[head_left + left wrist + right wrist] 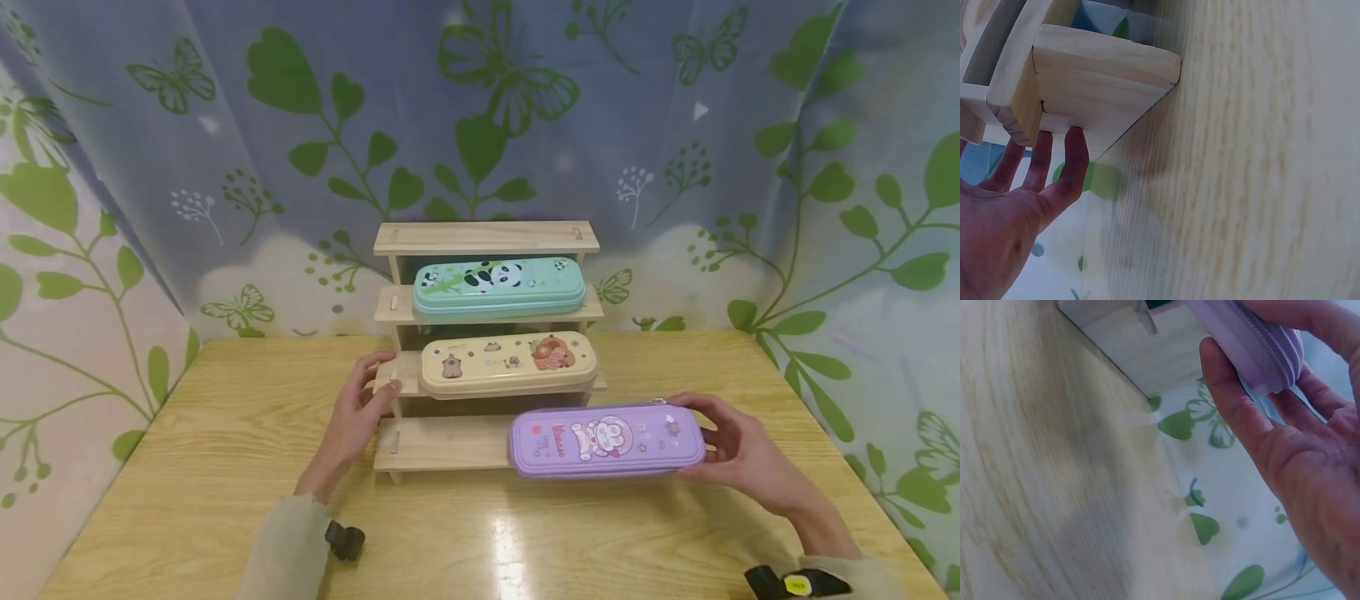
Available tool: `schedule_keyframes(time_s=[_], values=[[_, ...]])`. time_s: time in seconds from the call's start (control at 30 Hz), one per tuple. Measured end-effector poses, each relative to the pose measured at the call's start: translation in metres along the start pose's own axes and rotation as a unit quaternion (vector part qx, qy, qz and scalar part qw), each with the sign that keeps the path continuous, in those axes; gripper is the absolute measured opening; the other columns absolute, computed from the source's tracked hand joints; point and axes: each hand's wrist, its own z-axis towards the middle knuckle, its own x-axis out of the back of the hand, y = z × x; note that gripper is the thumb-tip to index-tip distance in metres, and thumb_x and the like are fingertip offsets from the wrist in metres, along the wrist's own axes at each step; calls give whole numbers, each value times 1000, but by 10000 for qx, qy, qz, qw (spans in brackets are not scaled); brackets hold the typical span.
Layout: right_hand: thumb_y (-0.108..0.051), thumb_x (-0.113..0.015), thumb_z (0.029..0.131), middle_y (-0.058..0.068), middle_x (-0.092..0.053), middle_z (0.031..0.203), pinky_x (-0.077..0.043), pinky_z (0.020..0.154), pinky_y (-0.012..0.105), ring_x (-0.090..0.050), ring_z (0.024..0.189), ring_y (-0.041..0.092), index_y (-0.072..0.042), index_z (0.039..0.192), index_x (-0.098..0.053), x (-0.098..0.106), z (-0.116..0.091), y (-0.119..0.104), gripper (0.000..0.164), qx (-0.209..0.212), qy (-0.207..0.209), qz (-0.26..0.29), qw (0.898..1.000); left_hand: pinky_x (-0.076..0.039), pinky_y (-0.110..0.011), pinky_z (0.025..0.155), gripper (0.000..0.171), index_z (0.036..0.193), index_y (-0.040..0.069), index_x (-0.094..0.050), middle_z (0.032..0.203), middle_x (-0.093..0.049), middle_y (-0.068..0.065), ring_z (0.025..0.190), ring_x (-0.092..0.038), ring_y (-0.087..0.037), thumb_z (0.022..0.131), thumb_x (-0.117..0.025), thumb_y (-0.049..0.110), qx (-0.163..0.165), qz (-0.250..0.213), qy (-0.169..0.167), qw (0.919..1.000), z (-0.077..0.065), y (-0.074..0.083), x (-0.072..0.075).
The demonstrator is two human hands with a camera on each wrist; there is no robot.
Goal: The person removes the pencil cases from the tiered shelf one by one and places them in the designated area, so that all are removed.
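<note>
The right hand [738,454] pinches the purple case [607,442] at its right end, with the thumb on the near side and the fingers on the far side. The case therefore lies to the left of this hand, and the left hand [356,417] is well apart from it, on the other side of the wooden rack [457,442]. In the head view, the left part of the case is over the right part of the lowest shelf, while its right part goes out beyond the end of the rack. Whether the case touches this shelf, I cannot tell.

The left hand grips the left end of the second shelf from below: the thumb is at the front, and the fingers are bent and somewhat spread. In the left wrist view, the fingertips touch the side panel.

On this second shelf, behind the purple case, rests a cream case [487,368] with brown pictures. One shelf higher is a mint case [498,287] with pandas. The rack stands on the bench [247,467], in front of a cloth [337,192] with green leaves and butterflies.
</note>
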Motion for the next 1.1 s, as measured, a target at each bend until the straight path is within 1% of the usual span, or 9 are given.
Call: schedule_keyframes(time_s=[0.23,0.43,0.73,0.8,0.97,1.03,1.1], values=[[27,-68,78,-7,-50,145,-61,80,27,-65,106,8,5,148,-39,18,-15,-5,79,53,88,-47,9999,-59,-33,82,42,148,25,-46,143,-52,-19,110,-63,-40,107,-55,26,-13,-11,-23,10000,0,-2,1],[34,-60,76,-1,-47,148,-61,78,28,-66,107,9,6,149,-36,35,-28,-6,82,273,111,428,9986,-59,-34,81,42,147,24,-46,143,-52,-18,110,-64,-37,106,-55,25,-30,-53,-19,10000,-1,-1,1],[41,-54,73,2,-47,150,-61,80,28,-68,111,9,9,151,-33,56,-50,-5,86,608,324,594,9958,-56,-33,81,42,148,24,-46,142,-53,-19,108,-63,-41,106,-54,24,-107,22,-24,9999,-1,-1,1],[43,-51,73,3,-47,150,-61,80,29,-69,110,11,10,150,-32,60,-55,-4,86,717,377,746,9939,-55,-33,80,42,148,24,-46,142,-53,-18,107,-63,-40,106,-54,24,-106,35,-27,9999,-1,-1,1],[46,-47,70,5,-49,149,-61,78,28,-70,108,13,10,148,-36,66,-63,-2,87,879,690,963,9891,-54,-32,79,42,148,25,-46,143,-53,-18,106,-63,-39,106,-54,25,-64,25,-34,10000,-1,-1,1],[45,-48,70,3,-50,148,-61,78,28,-70,107,12,9,147,-38,66,-64,-2,86,844,924,828,9887,-53,-32,80,42,148,25,-46,143,-53,-17,107,-63,-39,106,-54,26,-53,21,-35,10000,-1,0,1],[43,-52,72,0,-51,147,-61,76,27,-71,106,9,6,147,-41,64,-63,-3,84,659,1253,565,9883,-54,-32,81,42,148,25,-46,143,-52,-17,108,-62,-39,107,-54,26,-52,-2,-42,10000,0,-1,1]])
